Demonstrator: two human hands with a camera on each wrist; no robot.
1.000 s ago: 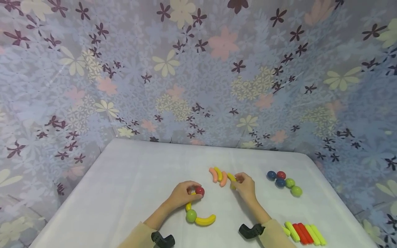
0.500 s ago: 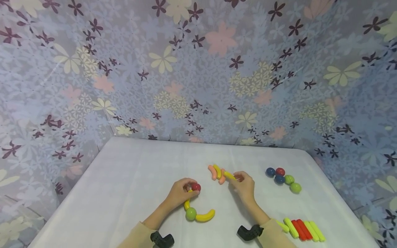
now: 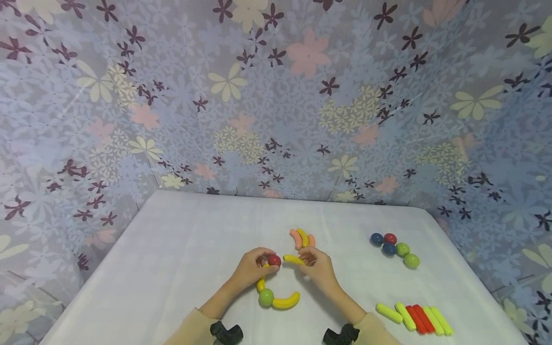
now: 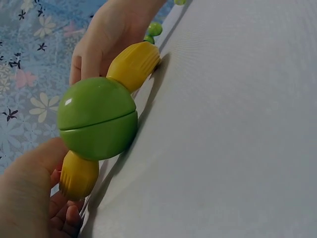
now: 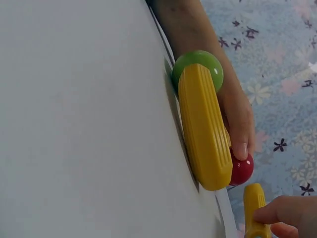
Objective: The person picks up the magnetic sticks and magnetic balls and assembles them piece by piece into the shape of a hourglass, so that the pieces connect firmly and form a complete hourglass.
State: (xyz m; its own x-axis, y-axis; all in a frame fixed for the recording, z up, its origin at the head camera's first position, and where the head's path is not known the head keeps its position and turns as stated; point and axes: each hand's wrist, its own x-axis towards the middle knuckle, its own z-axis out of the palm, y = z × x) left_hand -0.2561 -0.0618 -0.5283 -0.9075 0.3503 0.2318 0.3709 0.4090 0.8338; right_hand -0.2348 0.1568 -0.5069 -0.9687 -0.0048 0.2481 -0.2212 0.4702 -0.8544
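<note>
L hand [image 3: 254,267] pinches red ball [image 3: 274,260] btwn thumb & fingers, low over white tbl [image 3: 207,230]. R hand [image 3: 320,269] is just to its right, pinching held yellow curved rod [image 3: 293,259] btwn thumb & fingers; rod's free end points L at red ball, near it w/ a small gap. So red ball & held rod both sit btwn the hands.

Rear yellow curved rod [image 3: 260,284] runs from under L hand, by red ball, down to green ball [image 3: 266,297], which is on the person's side of L hand. Front yellow curved rod [image 3: 286,301] touches green ball too & curves off R; its far end is free, on the near side of the gap btwn hands. R wrist view: fingertip of L hand on red ball.

Just beyond R hand: 2 pink curved rods [image 3: 295,238] w/ a yellow one btwn, R-hand one partly hidden. Well off to R: ball cluster [image 3: 389,248], 2 blue, 1 red, 2 green. Nearer the person, also R: straight rods [image 3: 417,319], 4 lime, 2 red, leftmost lime one angled.
</note>
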